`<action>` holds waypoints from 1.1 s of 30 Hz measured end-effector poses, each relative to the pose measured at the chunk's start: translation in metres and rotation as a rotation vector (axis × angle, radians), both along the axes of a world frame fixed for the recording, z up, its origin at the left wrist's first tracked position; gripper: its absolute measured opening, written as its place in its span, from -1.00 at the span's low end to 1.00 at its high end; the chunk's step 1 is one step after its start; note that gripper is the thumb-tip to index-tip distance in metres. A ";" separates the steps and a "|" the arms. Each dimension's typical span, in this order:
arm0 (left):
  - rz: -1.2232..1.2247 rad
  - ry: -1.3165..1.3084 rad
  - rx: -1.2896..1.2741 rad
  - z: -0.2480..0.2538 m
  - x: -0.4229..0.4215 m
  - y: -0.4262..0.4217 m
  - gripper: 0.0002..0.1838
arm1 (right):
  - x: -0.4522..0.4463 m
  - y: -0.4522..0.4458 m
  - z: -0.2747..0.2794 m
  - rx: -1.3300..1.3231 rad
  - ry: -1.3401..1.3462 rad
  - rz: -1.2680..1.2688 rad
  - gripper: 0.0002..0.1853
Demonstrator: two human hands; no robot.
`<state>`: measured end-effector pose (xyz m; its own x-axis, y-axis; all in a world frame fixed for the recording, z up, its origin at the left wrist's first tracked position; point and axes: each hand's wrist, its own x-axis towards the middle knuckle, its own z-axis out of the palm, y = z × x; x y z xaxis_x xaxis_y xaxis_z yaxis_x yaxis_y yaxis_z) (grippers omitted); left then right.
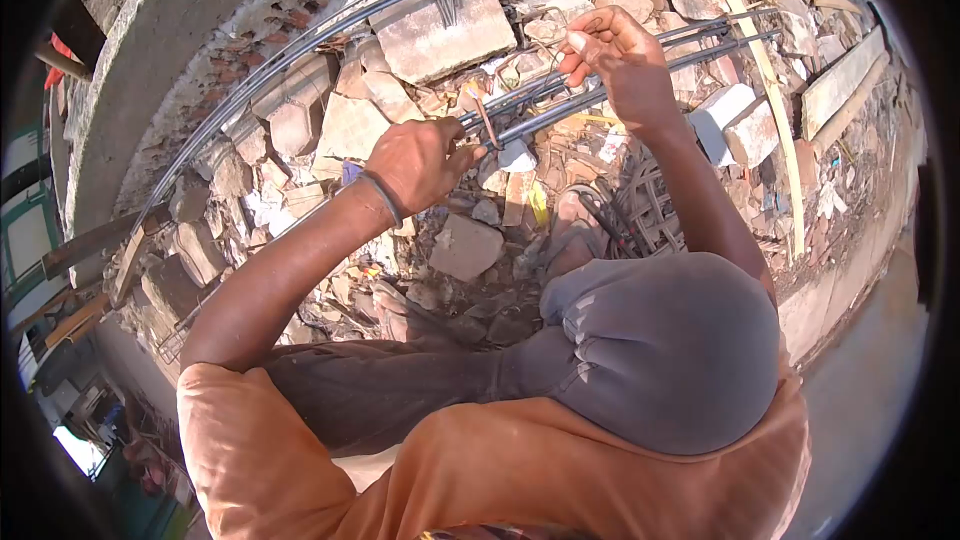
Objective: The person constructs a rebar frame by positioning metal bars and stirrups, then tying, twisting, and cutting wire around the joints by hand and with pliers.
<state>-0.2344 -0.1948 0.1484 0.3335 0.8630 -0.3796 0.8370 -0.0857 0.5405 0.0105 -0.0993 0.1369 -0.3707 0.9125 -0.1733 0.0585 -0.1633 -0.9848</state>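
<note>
Several long steel bars [570, 118] run slantwise over the rubble in front of me. My left hand [415, 165] is closed around their near-left ends, thumb and fingers curled on the metal. A thin rusty strip of metal [484, 112] stands across the bars just beside those fingers. Above the bars, my right hand [618, 55] is raised with thumb and fingertips pinched together on a thin wire [549, 40], which loops out to the left. The fingertips of the left hand are partly hidden behind the bars.
Broken bricks and concrete chunks [468, 247] cover the ground. A large slab [443, 30] lies behind the bars. Long curved rods [300, 52] run along a concrete wall [150, 50] at left. A wooden strip [765, 80] crosses the right side. A pair of pliers-like handles [605, 215] lies near my feet.
</note>
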 end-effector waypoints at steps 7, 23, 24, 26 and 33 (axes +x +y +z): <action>0.101 -0.212 -0.051 -0.035 0.004 0.003 -0.66 | -0.016 -0.016 -0.017 -0.033 -0.046 -0.085 -0.84; 0.030 -0.458 0.155 0.045 -0.020 0.059 -0.49 | -0.047 -0.004 0.047 0.131 0.093 0.030 -0.84; -0.026 -0.393 0.182 0.048 -0.020 0.068 -0.49 | -0.055 0.001 0.053 0.233 0.128 0.036 -0.83; 0.175 -0.449 0.051 0.058 -0.014 0.072 -0.63 | -0.064 0.005 0.071 0.321 0.128 0.019 -0.77; 0.268 -0.238 0.279 0.057 -0.004 0.050 -0.63 | -0.073 0.003 0.054 0.702 -0.037 0.055 -0.87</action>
